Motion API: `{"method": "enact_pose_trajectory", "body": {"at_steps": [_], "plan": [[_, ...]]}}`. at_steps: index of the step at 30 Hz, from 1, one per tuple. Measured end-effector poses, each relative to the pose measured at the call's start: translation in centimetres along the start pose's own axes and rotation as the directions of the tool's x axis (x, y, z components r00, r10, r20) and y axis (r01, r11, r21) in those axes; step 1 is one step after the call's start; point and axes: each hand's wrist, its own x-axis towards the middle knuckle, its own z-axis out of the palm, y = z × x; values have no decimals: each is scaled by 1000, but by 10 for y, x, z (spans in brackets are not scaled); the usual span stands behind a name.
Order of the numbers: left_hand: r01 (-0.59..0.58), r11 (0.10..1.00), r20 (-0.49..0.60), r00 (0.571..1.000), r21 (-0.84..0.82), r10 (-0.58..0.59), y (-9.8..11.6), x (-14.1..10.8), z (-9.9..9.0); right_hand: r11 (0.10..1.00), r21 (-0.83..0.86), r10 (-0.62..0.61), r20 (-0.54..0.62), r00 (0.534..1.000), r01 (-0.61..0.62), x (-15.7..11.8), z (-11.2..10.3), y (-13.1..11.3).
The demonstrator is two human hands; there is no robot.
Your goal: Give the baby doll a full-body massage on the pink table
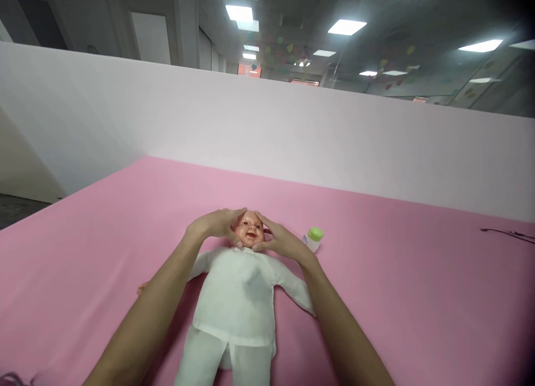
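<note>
1. The left hand (215,224) lies flat against one side of the doll's head (249,231), fingers stretched out over the crown and thumb low near the chin; it cups the head without closing round it.
2. The right hand (279,240) mirrors it on the other side, fingers spread and resting along the cheek and temple, palm open. Both hands touch the head, and the face shows between them.
3. The doll (236,302) lies on its back on the pink sheet (418,297), head away from the person, arms spread to either side, legs running toward the bottom edge of the view. It wears a white suit.
4. The step in hand looks like stroking or steadying the face with both palms. As a judgement, any further move calls for light, even pressure from both sides, so the head does not roll to one side.
5. A small white bottle with a green cap (314,238) stands on the sheet just beside the right hand, near the doll's shoulder, not touched.
6. A dark cable (507,234) lies well apart at the far right of the sheet.
7. A white partition (267,124) rises behind the sheet, with ceiling lights above it.
</note>
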Motion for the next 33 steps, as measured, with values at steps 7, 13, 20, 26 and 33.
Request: {"method": "enact_pose_trajectory", "body": {"at_steps": [7,13,20,26,33], "plan": [[-122,992,-3,993,-39,122,1,-7,-7,998,-60,33,68,997,-29,-2,-12,3],[17,987,-34,999,162,-11,17,-3,5,995,-103,0,0,1000,0,-5,4,-11],[-107,994,-45,993,4,107,9,-7,-4,991,-128,30,6,1000,-29,-4,-7,-3],[7,986,-27,1000,165,-2,20,-5,3,992,-119,34,28,999,-30,-6,-1,-6],[-158,987,-50,986,-2,157,-2,0,-1,977,-199,72,-36,997,-78,-5,-6,-5]]}}
